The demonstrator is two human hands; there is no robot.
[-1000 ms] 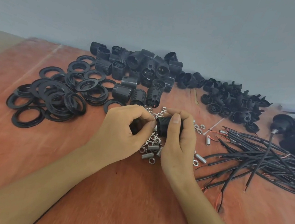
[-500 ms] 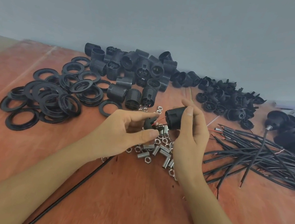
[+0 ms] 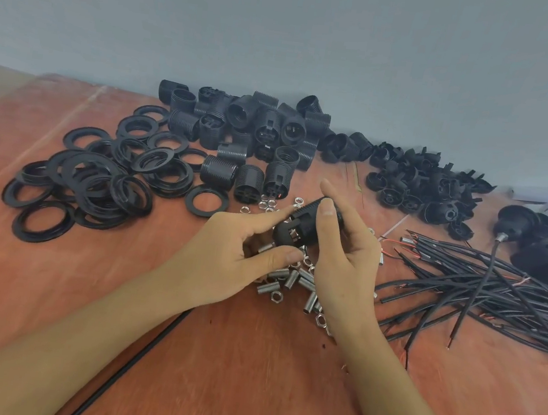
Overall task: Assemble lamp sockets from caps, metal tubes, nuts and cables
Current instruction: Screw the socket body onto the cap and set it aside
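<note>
My right hand (image 3: 345, 261) grips a black ribbed socket body (image 3: 305, 220) between thumb and fingers, held tilted above the table. My left hand (image 3: 235, 257) pinches the black cap (image 3: 282, 234) at the socket's lower end between thumb and forefinger. The two parts touch. A black cable (image 3: 129, 365) runs from under my left wrist toward the near edge. Below the hands lies a scatter of threaded metal tubes (image 3: 291, 278) and small nuts (image 3: 277, 296).
A heap of black socket bodies (image 3: 258, 129) sits at the back, flat black rings (image 3: 96, 182) lie to the left, caps (image 3: 423, 187) at the back right, cut cables (image 3: 496, 296) to the right. Finished sockets (image 3: 538, 239) rest far right. A grey wall stands behind the wooden table (image 3: 245, 376).
The cap and socket body were apart half a second ago with red wire showing between them; now they are brought together. Both hands shifted slightly lower and closer.
</note>
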